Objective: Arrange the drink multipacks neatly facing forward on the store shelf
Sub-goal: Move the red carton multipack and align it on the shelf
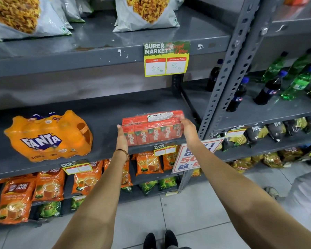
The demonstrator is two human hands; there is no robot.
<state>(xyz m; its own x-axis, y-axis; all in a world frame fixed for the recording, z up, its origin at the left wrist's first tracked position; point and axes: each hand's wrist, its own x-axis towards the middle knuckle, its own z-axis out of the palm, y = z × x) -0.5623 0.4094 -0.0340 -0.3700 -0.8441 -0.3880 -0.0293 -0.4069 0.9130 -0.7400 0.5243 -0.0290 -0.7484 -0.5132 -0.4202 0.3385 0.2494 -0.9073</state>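
A red shrink-wrapped Maaza carton multipack stands at the front edge of the grey middle shelf, its labels facing me. My left hand presses flat against its left end and my right hand presses against its right end, so both hands clamp the pack between them. Further left on the same shelf sits an orange Fanta can multipack, logo forward and slightly tilted, with bare shelf between the two packs.
Snack bags fill the upper shelf, where a price tag hangs. Tea packets line the lower shelves. A slotted upright post stands right of the Maaza pack. Soda bottles stand beyond it, and a promo sign juts out below.
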